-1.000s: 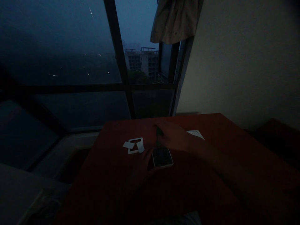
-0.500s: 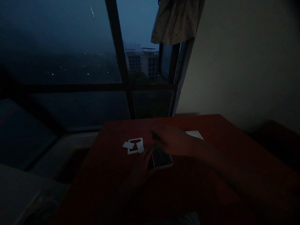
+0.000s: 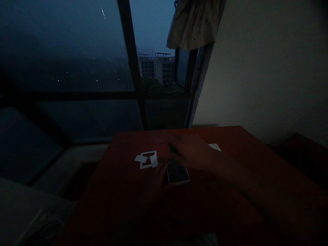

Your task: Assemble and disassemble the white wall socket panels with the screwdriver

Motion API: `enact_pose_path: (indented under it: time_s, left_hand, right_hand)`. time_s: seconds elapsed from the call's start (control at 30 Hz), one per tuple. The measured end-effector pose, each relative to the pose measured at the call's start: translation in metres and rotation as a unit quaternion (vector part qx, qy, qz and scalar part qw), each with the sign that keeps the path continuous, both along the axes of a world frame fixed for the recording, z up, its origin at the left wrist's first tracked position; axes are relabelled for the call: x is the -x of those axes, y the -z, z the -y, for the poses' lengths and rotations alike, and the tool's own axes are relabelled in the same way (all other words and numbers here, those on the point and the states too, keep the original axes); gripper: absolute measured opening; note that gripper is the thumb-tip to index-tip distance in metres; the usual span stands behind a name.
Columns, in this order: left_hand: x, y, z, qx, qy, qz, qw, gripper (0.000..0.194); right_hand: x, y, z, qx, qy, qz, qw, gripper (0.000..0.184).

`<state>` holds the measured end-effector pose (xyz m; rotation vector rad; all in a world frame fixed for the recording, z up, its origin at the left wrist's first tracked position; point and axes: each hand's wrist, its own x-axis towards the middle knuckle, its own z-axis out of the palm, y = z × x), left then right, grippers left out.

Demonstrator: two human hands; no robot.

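My left hand (image 3: 154, 180) grips the left side of a wall switch (image 3: 178, 173), a square piece with a dark face and a white rim, lying on the table. Its fingers and thumb are around the near and far corners. My right hand (image 3: 196, 152) is closed around the green handle of what looks like a screwdriver (image 3: 173, 149), held upright over the far edge of the switch. The tip is too dark to make out. Left of the switch lies a white square frame (image 3: 146, 166), with two white plates (image 3: 140, 158) resting across it.
A white socket plate (image 3: 215, 147) lies beyond my right forearm, partly hidden by it. The reddish-brown table (image 3: 123, 143) stands against a dark window (image 3: 102, 118) and a pale wall (image 3: 256, 68). A curtain (image 3: 194, 25) hangs above. The light is very dim.
My right hand shifts slightly left and back right with the green screwdriver, its fingers turning around the handle. My left hand and the switch stay in place.
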<state>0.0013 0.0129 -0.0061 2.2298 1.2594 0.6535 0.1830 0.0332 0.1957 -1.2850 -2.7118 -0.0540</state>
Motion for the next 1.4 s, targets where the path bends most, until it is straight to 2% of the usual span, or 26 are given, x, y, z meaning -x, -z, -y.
enact_pose_path:
  time_s: [0.1,0.17,0.23,0.33,0.4,0.53,0.67,0.73,0.9,1.07,1.27,1.4]
  left_hand:
    - [0.000,0.002,0.000,-0.002,-0.009,-0.005,1.000,0.072]
    - [0.000,0.002,0.000,-0.002,-0.013,-0.007,1.000,0.073]
    - [0.000,0.002,0.001,0.001,-0.009,-0.009,1.000,0.073]
    - [0.000,0.000,0.001,0.012,-0.016,-0.016,1.000,0.073]
    - [-0.001,-0.001,0.002,0.014,-0.020,-0.018,1.000,0.073]
    - [-0.001,-0.002,0.002,0.008,-0.014,-0.019,1.000,0.072]
    - [0.000,-0.002,0.001,0.010,-0.015,-0.023,1.000,0.072]
    - [0.000,-0.002,0.001,0.008,-0.015,-0.019,1.000,0.072]
    - [-0.001,-0.005,0.003,0.011,-0.011,-0.012,1.000,0.070]
    - [-0.001,-0.006,0.003,0.016,-0.015,-0.019,1.000,0.072]
    - [-0.001,-0.004,0.002,0.015,-0.017,-0.010,1.000,0.072]
    - [-0.001,-0.003,0.002,0.021,-0.021,-0.012,0.999,0.072]
  right_hand:
    - [0.004,0.001,0.001,-0.015,0.075,0.053,0.996,0.032]
    - [0.005,0.002,0.002,-0.007,0.098,0.056,0.994,0.034]
    - [0.004,0.002,0.002,0.005,0.077,0.030,0.997,0.031]
    - [0.001,0.001,0.002,0.030,-0.013,-0.017,0.999,0.031]
    - [0.000,0.000,0.002,0.029,-0.041,-0.023,0.998,0.033]
    - [0.004,-0.001,0.003,-0.009,0.008,0.025,1.000,0.027]
    - [0.007,-0.001,0.002,-0.003,0.046,0.068,0.997,0.029]
    - [0.004,-0.002,0.001,0.004,0.028,0.053,0.998,0.028]
    - [-0.006,-0.007,-0.001,0.042,-0.072,0.003,0.996,0.033]
    - [-0.003,-0.009,-0.002,-0.001,-0.032,0.051,0.998,0.022]
    - [0.008,-0.006,0.001,-0.006,0.032,0.094,0.995,0.029]
    - [0.003,-0.005,0.001,0.023,0.007,0.062,0.998,0.028]
